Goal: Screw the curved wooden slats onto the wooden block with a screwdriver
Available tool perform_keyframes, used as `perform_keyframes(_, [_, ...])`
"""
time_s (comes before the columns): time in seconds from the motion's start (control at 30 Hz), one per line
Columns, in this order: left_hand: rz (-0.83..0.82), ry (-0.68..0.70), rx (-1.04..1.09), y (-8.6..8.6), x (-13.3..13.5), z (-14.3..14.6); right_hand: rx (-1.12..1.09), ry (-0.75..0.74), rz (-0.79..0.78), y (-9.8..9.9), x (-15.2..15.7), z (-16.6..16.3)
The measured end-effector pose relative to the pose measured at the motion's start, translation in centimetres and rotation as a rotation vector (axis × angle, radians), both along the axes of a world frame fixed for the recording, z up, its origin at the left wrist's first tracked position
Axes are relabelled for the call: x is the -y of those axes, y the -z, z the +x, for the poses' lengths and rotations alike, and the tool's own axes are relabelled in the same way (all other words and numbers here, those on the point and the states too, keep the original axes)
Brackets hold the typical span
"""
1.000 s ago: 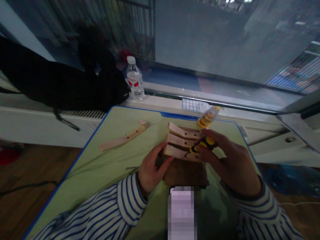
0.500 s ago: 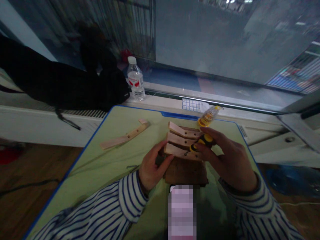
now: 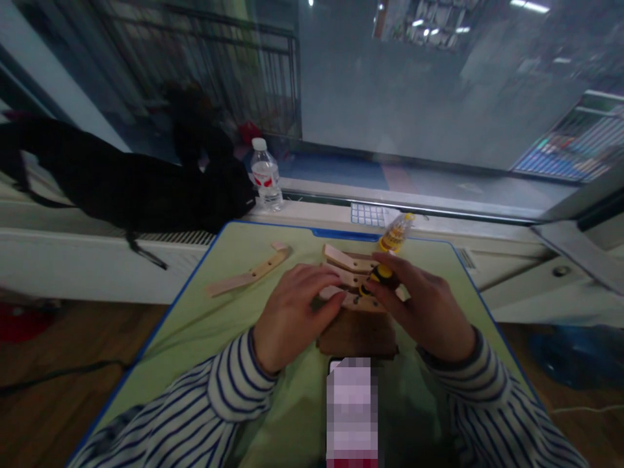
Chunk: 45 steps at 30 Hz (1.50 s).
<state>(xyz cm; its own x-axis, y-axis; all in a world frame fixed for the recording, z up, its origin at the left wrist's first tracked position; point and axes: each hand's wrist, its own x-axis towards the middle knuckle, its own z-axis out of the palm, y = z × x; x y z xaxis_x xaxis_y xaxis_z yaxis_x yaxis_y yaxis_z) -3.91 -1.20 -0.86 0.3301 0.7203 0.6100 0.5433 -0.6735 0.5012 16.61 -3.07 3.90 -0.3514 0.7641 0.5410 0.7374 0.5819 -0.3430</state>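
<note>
A short screwdriver (image 3: 383, 275) with a black and yellow handle is held between the thumb and fingers of my right hand (image 3: 429, 302). It leans over the nearest of three pale, bent wooden slats (image 3: 353, 279), with its lower end by a hole; whether the tip sits in a screw I cannot tell. The slats lie side by side above a brown wooden block (image 3: 358, 333). My left hand (image 3: 297, 312) curls over their left ends, thumb and forefinger on either side of the nearest slat. A similar loose wooden slat (image 3: 251, 273) rests on the table to the left.
The pale green table (image 3: 195, 344) has a blue edge. At its back stands a clear, yellow-capped bottle (image 3: 396, 234). A water bottle (image 3: 266, 179) and a black bag (image 3: 160, 188) are on the sill. A phone with a blurred screen (image 3: 351, 409) lies nearest me.
My left hand has slid up and over the slats' left ends, covering more of them. The screwdriver stays in my right hand. The whole view has tilted slightly upward.
</note>
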Motion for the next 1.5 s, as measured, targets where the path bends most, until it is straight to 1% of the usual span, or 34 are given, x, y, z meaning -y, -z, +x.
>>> perform_keyframes(0.1, [-0.138,0.072,-0.1,-1.5,-0.6,1.0,-0.007,-0.002,0.0,0.2,0.0,0.0])
perform_keyframes(0.23, [-0.22,0.127,-0.194,-2.2,-1.4,2.2,0.009,0.012,-0.004,0.4,-0.1,0.1])
perform_keyframes(0.4, [-0.255,0.161,-0.197,-2.0,-2.1,2.9,0.01,0.007,0.003,0.4,-0.2,0.0])
perform_keyframes(0.6, [-0.289,0.221,-0.158,-1.5,-2.8,2.9,0.003,0.028,0.008,0.6,-0.3,0.0])
perform_keyframes(0.87, [-0.265,0.279,-0.165,-1.6,-2.9,2.8,0.012,-0.026,-0.008,0.4,-0.3,0.1])
perform_keyframes(1.0, [-0.297,0.316,-0.185,-2.3,-3.1,2.3,0.001,-0.038,-0.007,0.4,-0.3,0.2])
perform_keyframes(1.07, [-0.311,0.305,-0.188,-2.7,-3.4,1.5,-0.001,-0.03,-0.01,0.4,-0.4,0.4])
perform_keyframes(1.13, [-0.3,0.233,-0.182,-2.8,-4.0,0.5,-0.002,-0.02,-0.011,0.5,-0.5,0.5])
perform_keyframes(1.17, [-0.282,0.192,-0.194,-2.6,-4.4,0.1,-0.009,-0.016,-0.014,0.6,-0.5,0.5])
perform_keyframes(1.23, [-0.219,0.082,-0.152,-2.0,-5.2,-0.8,-0.028,-0.006,-0.026,0.6,-0.6,0.5])
perform_keyframes(1.27, [-0.222,0.071,-0.141,-1.6,-5.6,-1.0,-0.039,-0.003,-0.031,0.7,-0.6,0.5])
perform_keyframes(1.4, [-0.232,0.074,-0.14,0.0,-6.4,-1.4,-0.059,-0.003,-0.028,0.8,-0.6,0.6])
perform_keyframes(1.5, [-0.228,0.113,-0.187,0.3,-6.4,-1.4,-0.057,0.011,-0.048,0.8,-0.4,0.6])
